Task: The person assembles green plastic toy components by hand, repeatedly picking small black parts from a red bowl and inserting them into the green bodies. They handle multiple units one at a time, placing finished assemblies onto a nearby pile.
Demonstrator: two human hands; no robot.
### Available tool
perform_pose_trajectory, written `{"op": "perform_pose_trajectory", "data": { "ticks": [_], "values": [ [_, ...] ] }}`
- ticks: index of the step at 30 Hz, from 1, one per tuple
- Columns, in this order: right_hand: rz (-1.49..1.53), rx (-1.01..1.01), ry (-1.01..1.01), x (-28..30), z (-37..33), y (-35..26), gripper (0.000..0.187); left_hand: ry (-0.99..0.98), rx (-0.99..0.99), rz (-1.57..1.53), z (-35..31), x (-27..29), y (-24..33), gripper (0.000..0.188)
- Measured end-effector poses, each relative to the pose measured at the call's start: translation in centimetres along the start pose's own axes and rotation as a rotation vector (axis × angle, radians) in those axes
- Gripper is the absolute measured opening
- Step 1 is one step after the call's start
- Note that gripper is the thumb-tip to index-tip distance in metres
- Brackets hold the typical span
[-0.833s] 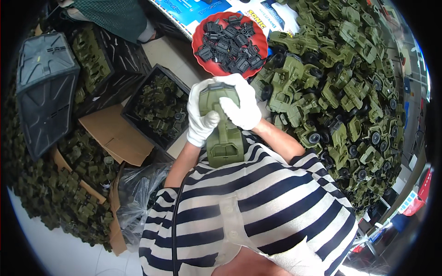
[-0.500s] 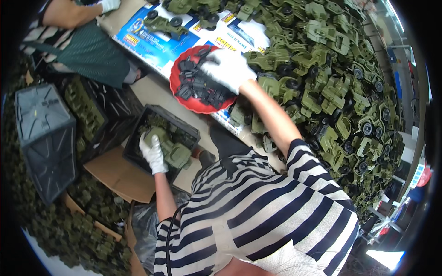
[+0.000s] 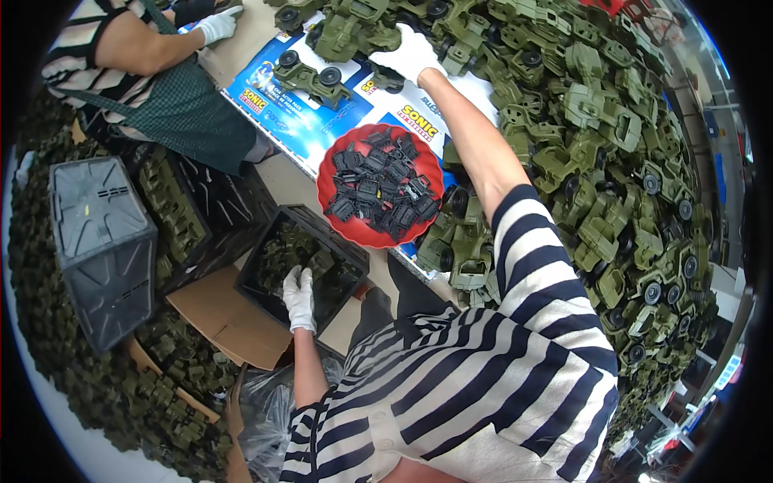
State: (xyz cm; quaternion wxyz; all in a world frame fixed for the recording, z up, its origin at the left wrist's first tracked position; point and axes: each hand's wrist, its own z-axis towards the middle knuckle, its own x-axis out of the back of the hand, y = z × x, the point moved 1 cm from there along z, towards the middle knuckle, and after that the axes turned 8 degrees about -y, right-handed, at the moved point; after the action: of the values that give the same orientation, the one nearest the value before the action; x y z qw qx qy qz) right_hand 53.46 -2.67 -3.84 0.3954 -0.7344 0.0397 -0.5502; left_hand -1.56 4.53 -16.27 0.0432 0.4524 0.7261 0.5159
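My right hand (image 3: 411, 56), in a white glove, is stretched to the far side of the table. Its fingers and thumb close round the end of an olive-green toy vehicle body (image 3: 346, 36). My left hand (image 3: 299, 299), also gloved, is over the near edge of a black crate (image 3: 342, 249), fingers apart and no toy in them. Green toy vehicles (image 3: 282, 253) lie inside that crate, right by its fingertips. Between my arms, a red scalloped bowl (image 3: 324, 189) full of small black plastic parts (image 3: 378, 181) stands at the table edge.
A large heap of green toy vehicles (image 3: 596, 169) covers the table's right side. One wheeled toy (image 3: 310, 80) rests on blue-and-white printed sheets (image 3: 278, 101). To the left are stacked black crates (image 3: 101, 209), a cardboard flap (image 3: 221, 314) and a co-worker in a green apron (image 3: 197, 121).
My right hand has gone from the red bowl to a green toy on the far side. My left hand has let go of the green toy vehicle, which is now in the crate.
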Motion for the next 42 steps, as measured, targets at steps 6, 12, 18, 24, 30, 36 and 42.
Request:
{"op": "perform_pose_trajectory", "data": {
  "ticks": [6,12,18,24,30,36,42],
  "values": [
    [0.042,0.122,0.200,6.4,-6.9,-1.7,0.098,-0.017,-0.226,-0.079,-1.4,-1.6,7.6,0.031],
    [0.295,0.334,-0.020,12.3,-14.3,-1.8,0.086,-0.198,-0.300,-0.255,0.4,-4.4,13.4,0.029],
    [0.837,0.565,-0.715,10.7,-24.1,-5.6,0.090,-0.936,-0.337,-0.942,-0.8,-1.6,21.4,0.081],
    [0.430,0.468,-1.072,0.3,-28.3,-10.1,0.084,-1.253,0.023,-0.950,-5.7,0.5,18.8,0.088],
    [0.145,0.126,-0.523,-2.7,-23.4,-4.3,0.053,-0.842,0.222,-1.212,-7.8,1.9,11.6,0.059],
    [-0.337,0.131,-0.423,-8.0,-20.2,-4.5,0.036,-0.793,0.165,-1.104,-8.6,1.4,14.5,0.056],
    [0.151,0.039,-0.487,-6.3,-19.9,-2.1,0.034,-0.799,0.171,-1.064,-8.1,0.8,13.7,0.054]
  ]
}}
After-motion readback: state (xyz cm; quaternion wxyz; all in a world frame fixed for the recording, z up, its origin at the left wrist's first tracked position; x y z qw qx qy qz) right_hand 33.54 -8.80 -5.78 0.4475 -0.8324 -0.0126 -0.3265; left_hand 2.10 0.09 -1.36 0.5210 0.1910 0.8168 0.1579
